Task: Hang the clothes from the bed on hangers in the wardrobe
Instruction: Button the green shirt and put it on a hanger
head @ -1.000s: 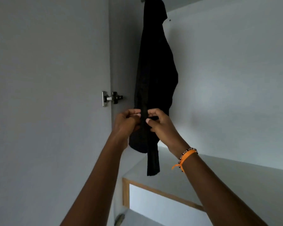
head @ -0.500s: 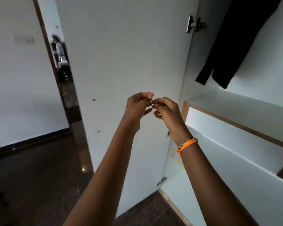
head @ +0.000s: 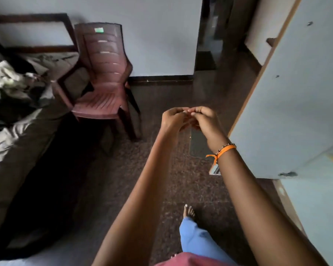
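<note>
Both arms reach forward, left hand (head: 172, 119) and right hand (head: 206, 120) curled, fingertips touching.

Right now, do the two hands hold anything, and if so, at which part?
No garment or hanger is in either hand. The left hand and the right hand meet with curled fingers touching; whether something tiny is pinched between them cannot be told.

Both hands, left hand (head: 172, 118) and right hand (head: 205, 120), fingertips touching, above dark floor (head: 123, 169), beside wardrobe door (head: 296, 93).
</note>
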A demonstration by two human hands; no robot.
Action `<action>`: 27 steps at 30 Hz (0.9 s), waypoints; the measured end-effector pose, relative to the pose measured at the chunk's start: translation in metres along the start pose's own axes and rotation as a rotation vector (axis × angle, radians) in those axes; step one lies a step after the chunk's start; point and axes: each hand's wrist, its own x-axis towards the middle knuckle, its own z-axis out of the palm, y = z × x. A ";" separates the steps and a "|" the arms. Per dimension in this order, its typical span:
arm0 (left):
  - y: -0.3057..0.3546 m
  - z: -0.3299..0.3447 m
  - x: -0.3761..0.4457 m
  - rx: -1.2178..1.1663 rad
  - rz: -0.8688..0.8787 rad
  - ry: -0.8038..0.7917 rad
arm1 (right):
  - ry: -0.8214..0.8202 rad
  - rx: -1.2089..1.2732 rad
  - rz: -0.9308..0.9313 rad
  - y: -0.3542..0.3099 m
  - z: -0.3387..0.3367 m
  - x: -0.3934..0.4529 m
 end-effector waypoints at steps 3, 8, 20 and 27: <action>0.000 -0.069 0.007 0.003 0.009 0.119 | -0.147 0.008 0.055 0.013 0.072 0.016; 0.004 -0.172 0.048 -0.069 -0.037 0.356 | -0.341 -0.017 0.101 0.025 0.187 0.056; 0.055 -0.374 0.177 -0.245 -0.057 0.722 | -0.789 -0.082 0.172 0.006 0.430 0.176; 0.073 -0.532 0.242 -0.374 -0.010 0.914 | -0.995 -0.175 0.153 0.004 0.605 0.225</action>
